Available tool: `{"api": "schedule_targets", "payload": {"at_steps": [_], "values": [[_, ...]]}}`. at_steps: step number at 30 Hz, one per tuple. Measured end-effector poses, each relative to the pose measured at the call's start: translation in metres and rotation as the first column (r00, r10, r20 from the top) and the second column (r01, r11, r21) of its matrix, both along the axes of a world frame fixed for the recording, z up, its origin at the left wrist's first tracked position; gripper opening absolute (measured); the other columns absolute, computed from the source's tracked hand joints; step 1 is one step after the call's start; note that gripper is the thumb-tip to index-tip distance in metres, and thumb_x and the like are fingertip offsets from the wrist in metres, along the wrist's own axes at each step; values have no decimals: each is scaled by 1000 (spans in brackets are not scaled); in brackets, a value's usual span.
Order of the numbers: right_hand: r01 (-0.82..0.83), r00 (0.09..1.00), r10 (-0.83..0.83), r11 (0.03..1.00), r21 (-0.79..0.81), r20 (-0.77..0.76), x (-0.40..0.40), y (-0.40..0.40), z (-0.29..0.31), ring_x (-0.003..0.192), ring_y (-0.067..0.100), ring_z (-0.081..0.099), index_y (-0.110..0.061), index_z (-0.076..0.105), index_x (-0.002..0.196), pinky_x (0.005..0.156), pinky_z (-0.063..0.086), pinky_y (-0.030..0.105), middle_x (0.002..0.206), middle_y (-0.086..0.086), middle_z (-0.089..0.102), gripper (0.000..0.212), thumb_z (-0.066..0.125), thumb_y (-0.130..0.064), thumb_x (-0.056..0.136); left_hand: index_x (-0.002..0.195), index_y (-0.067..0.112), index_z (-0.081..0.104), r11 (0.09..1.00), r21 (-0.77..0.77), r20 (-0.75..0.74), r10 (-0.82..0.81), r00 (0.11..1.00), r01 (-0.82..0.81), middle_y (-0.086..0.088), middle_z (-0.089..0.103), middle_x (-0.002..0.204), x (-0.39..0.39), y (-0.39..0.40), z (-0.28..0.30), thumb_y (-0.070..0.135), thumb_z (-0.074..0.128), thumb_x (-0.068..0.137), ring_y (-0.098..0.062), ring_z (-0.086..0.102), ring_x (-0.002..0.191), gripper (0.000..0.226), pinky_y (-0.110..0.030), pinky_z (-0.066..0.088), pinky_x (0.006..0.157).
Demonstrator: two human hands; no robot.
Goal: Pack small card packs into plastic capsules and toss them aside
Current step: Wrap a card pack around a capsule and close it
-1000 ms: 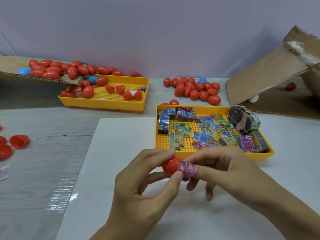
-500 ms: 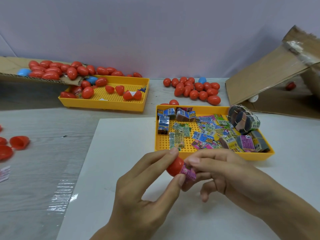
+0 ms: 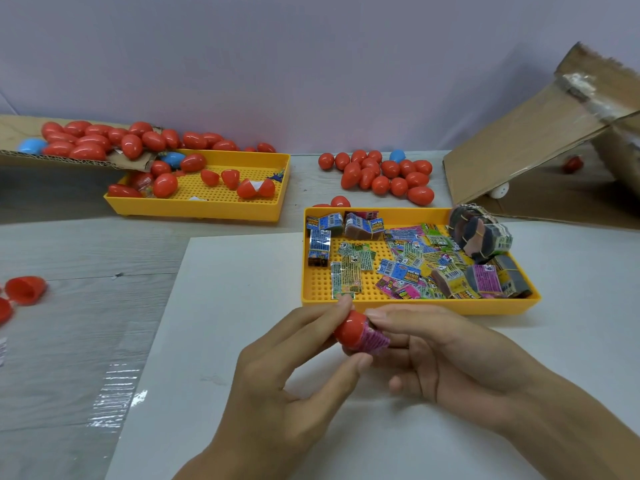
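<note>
At frame centre, my left hand [image 3: 298,368] pinches the red capsule half [image 3: 348,330] while my right hand [image 3: 446,355] has pressed the pink card pack [image 3: 375,341] deeper; closing comes next.

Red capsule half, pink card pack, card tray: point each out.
red capsule half [image 3: 349,331], head view, rounded shell.
pink card pack [image 3: 375,341], head view, part sticking out.
card tray [image 3: 450,305], head view, near rim.
</note>
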State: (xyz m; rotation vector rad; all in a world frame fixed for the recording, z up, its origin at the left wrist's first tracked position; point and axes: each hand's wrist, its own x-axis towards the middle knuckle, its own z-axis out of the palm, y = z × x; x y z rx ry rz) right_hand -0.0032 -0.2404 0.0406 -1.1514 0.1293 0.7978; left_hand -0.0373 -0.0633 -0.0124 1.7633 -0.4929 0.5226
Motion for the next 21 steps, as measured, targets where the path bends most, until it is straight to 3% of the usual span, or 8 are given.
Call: {"api": "schedule_targets", "payload": {"at_steps": [4,7,14,21], "values": [[-2,999,2,1000,-2,39,0,0,-2,82,19,72,-15,77,95,53,57,27,100,12,73,29,83,-28,71,128,14,63,996,-91,-41,-1,999,-2,6,71,114,1,2,-2,22,72,83,-21,70,105,46,-36,60,86],[9,994,-3,999,-50,108,0,0,-4,77,18,72,-15,79,90,56,57,27,94,12,74,24,86,-26,70,129,16,65,1000,-27,-58,-12,998,11,8,71,118,1,2,-1,25,70,85,-16,69,109,45,-36,59,89],[86,984,-65,989,-121,166,-1,-1,-8,66,18,72,-11,78,84,51,56,25,82,13,75,35,83,-32,57,129,19,61,996,69,-111,-44,993,51,12,68,127,0,2,2,27,71,89,-6,64,118,42,-23,51,98],[104,979,-75,983,-150,191,-3,1,-9,62,16,70,-9,71,77,45,52,23,79,12,74,32,82,-34,61,129,21,63,995,-3,-169,-95,981,96,14,67,126,-1,1,2,27,66,88,-10,64,117,42,-29,54,95]]}}
